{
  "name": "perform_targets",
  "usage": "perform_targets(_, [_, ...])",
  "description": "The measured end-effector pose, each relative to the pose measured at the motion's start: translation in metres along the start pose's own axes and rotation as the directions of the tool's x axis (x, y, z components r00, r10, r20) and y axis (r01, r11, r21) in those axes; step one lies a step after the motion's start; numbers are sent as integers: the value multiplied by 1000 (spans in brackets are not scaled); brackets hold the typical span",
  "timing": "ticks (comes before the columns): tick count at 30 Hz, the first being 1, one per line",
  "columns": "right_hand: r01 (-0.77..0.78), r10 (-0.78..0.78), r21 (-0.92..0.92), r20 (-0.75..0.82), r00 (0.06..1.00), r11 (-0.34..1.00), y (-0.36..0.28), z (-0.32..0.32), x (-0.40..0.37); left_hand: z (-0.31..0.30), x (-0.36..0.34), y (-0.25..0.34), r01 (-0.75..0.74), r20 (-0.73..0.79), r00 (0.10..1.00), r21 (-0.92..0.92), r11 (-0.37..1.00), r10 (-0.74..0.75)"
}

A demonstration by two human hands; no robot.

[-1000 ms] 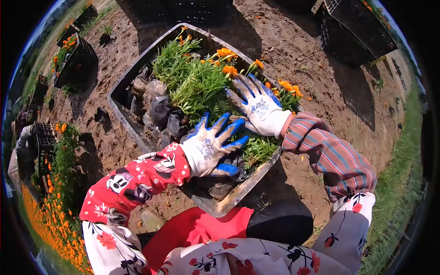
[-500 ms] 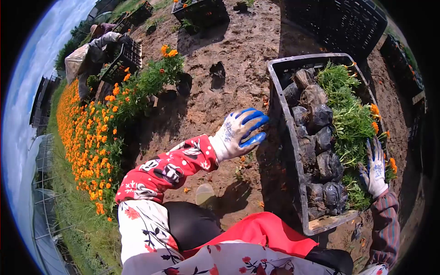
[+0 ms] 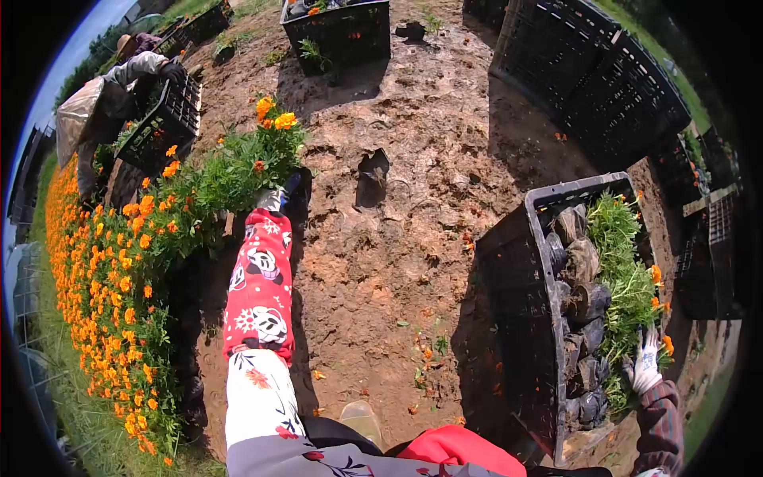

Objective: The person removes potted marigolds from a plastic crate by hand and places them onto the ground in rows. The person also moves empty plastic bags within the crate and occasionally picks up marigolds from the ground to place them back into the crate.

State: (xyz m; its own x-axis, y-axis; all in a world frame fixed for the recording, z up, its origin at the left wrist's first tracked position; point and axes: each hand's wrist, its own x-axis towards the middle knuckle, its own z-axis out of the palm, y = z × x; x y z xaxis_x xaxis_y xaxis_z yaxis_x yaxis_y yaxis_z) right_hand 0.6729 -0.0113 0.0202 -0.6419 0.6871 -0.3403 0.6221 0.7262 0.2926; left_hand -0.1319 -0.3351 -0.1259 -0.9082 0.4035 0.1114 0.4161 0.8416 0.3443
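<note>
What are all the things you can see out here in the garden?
Marigolds: many, orange, in a row down the left.
Soil: brown, across the middle.
Hole: one, dark, in the soil, upper middle.
Seedling crate: one, grey-black, on the right.
Seedlings: many, green with orange blooms, roots in black bags, inside the seedling crate.
Black crates: several, along the top and the right edge.
Other person: one, pale top, bent over at top left.
Left hand: white-blue glove, red patterned sleeve, in the marigolds at the top end of the row.
Right hand: white-blue glove, striped sleeve, resting on the seedlings.
</note>
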Motion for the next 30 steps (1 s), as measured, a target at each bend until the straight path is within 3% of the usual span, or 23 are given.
perform_targets(3, [-155,152,2,187,971,988,-13,-11,1,22,51,-3,29,97,995,111,993,-40])
perform_targets(11, [-217,217,-28,263,940,976,-26,-24,5,38,71,-10,-69,184,982,187,980,33])
perform_targets(15, [-170,167,-2,213,963,985,-39,-41,9,33,47,-12,-189,169,972,135,973,165])
perform_targets(17, [-132,145,-79,185,972,988,-43,-50,10,31,23,-12,-290,161,948,88,953,274])
perform_targets(21, [-67,64,26,117,991,997,-57,-108,6,18,-45,-18,-531,84,842,-52,846,533])
perform_targets(23, [-26,32,54,-111,993,998,-58,-114,8,5,-83,-21,-638,21,765,-110,762,644])
perform_targets(25, [184,-148,51,-404,903,982,-89,-141,12,-11,-123,-13,-727,-24,681,-134,673,732])
perform_targets(26, [207,-157,67,-444,882,976,-142,-187,12,-17,-143,-5,-775,-61,628,-145,615,776])
perform_targets(27, [312,-210,130,-497,842,941,-177,-211,13,-38,-169,16,-745,89,651,-115,657,754])
perform_targets(29, [455,-298,179,-542,786,873,-226,-225,17,-41,-220,40,-782,61,600,-167,600,798])
perform_targets(30, [528,-335,225,-559,759,819,-248,-225,23,-19,-242,35,-791,117,574,-179,585,811])
